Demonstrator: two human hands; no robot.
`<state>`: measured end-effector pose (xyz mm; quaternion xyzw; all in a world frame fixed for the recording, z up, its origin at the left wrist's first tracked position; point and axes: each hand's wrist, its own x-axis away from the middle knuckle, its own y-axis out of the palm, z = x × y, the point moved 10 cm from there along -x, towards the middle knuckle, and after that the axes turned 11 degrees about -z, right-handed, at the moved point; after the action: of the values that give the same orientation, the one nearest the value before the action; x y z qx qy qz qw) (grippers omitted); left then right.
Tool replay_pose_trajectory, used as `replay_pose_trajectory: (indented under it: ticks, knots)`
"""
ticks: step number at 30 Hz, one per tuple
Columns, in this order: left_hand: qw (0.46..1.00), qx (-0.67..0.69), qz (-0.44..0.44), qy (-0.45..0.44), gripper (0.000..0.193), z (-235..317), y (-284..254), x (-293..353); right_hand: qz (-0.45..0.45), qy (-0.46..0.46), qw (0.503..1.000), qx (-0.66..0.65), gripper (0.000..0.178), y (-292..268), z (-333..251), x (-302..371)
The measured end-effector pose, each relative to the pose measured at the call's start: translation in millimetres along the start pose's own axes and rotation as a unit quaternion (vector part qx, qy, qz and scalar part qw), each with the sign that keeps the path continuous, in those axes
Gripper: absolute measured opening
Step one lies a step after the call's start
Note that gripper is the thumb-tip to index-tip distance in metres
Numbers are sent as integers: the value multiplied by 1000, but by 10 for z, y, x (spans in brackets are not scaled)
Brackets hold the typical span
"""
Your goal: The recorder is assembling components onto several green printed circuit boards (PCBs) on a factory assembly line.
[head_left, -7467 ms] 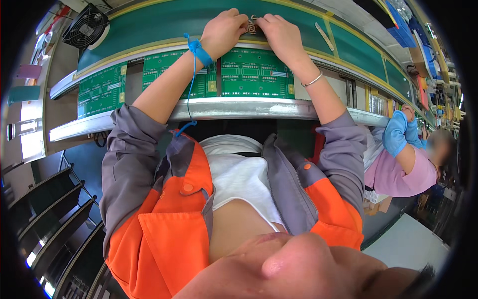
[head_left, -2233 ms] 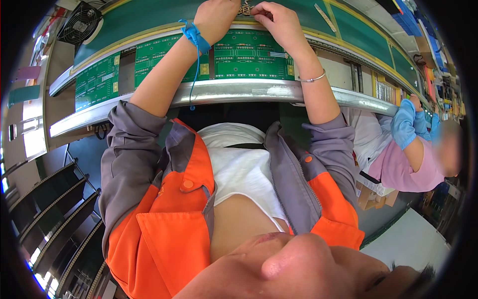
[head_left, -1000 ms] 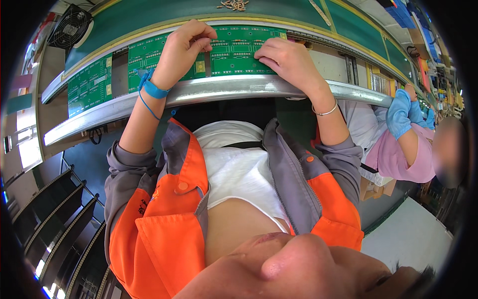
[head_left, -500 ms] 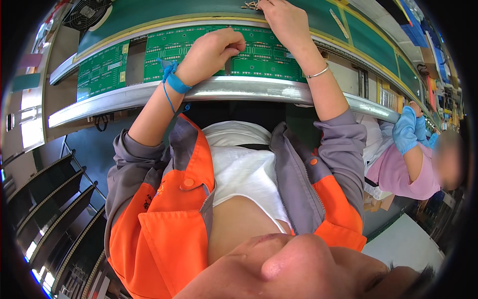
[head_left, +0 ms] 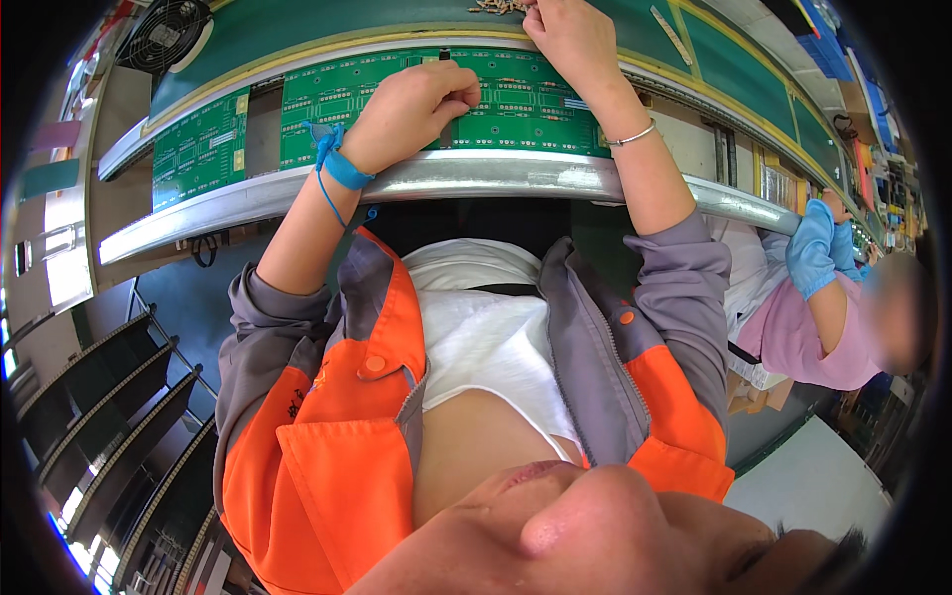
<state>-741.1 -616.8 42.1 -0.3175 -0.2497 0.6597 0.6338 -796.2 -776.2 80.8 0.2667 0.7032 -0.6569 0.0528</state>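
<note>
Green circuit boards sit side by side in a metal rail track. My left hand (head_left: 421, 107), with a blue wrist strap, is over the middle board (head_left: 312, 124), at its border with the right board (head_left: 526, 129). Its fingers are curled together; anything between them is hidden. Beyond the rail, my right hand (head_left: 575, 45) is beside a small pile of beige leaded components (head_left: 496, 6), perhaps resistors. Its fingertips are pinched together, and what they hold is too small to tell. Several small components are seated on the right board.
The near metal rail (head_left: 476, 177) runs under my forearms. Another board (head_left: 198, 157) sits farther left in the track. A black fan (head_left: 167, 32) stands at the far left. At the right, a co-worker in blue sleeve covers (head_left: 813, 248) sits along the same line. Slotted racks (head_left: 109, 397) stand lower left.
My right hand has drawn slightly right and nearer, off the component pile, which now shows more. My left hand has shifted only a little to the left.
</note>
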Motion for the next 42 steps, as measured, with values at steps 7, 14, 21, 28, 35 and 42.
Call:
replay_pose_trajectory:
  ticks: [7,14,21,28,35,42]
  knots:
    - [996,-83,-11,38,7,101,49,-17,-25,16,998,-61,8,-84,17,1]
    - [997,-65,-13,36,9,90,48,5,-196,27,949,-244,12,-15,-157,337]
    - [998,-47,12,28,10,27,10,7,-296,-54,904,-304,10,99,-472,676]
    - [999,-35,14,23,9,16,2,-3,-268,-110,927,-239,6,31,-493,689]
    - [999,-34,14,21,9,13,-1,-3,-249,-141,930,-229,7,-11,-539,677]
    - [999,-35,14,27,9,5,7,-20,-250,-140,941,-180,5,-10,-604,667]
